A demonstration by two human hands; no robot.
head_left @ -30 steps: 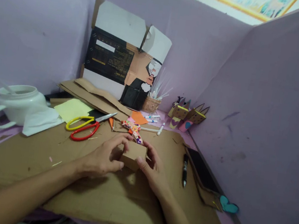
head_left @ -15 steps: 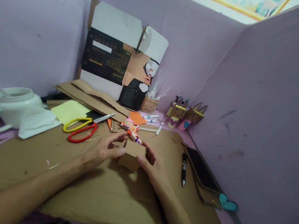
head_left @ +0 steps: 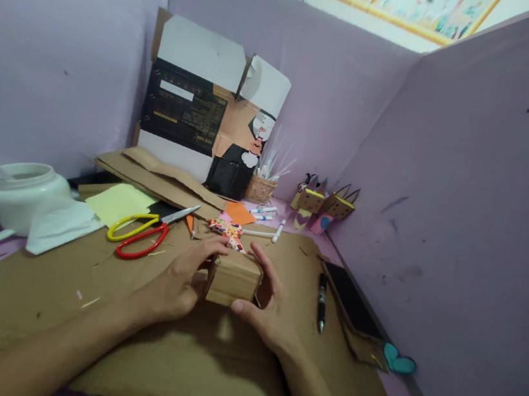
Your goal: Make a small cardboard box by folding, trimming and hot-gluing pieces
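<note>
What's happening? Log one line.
Left hand: at small brown cardboard box | right hand: holding it | nearby: yellow-and-red-handled metal scissors

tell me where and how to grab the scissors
Probably best by the red handle and yellow handle, coming from the near left: both loops lie toward that side, with openings for fingers, while the blades point away to the far right.

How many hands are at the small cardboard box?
2: the left hand at the left side of the small cardboard box, the right hand at its right. Some fingertips are hidden.
</note>
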